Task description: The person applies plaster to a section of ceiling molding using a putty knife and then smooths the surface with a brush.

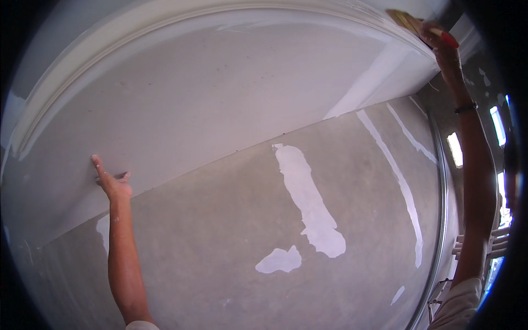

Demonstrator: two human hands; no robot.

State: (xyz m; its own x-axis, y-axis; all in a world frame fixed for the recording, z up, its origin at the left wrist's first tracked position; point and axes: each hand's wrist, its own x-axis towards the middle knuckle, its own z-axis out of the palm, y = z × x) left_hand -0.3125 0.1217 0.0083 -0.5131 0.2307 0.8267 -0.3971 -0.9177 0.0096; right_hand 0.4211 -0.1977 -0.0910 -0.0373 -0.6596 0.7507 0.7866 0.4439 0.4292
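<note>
High at the right, my right hand (444, 52) is closed round the handle of a hand tool (406, 21). The tool has a broad brownish-gold end and a red handle end; I cannot tell whether it is a brush or a scraper. That broad end is beside the white moulding (275, 7). At the left, my left hand (118, 188) is raised against the pale ceiling panel (209, 99), index finger stretched out and thumb apart. A thin dark, blade-like thing (103, 179) shows edge-on between its fingers. White specks mark the fingertips and forearm.
A grey wall (220, 220) meets the pale panel along a slanting line. White filler patches (308, 198) and long filler strips (399, 181) mark this wall. At the right are a curved metal pipe (441, 192), bright openings (455, 149) and stacked pale bars (498, 245).
</note>
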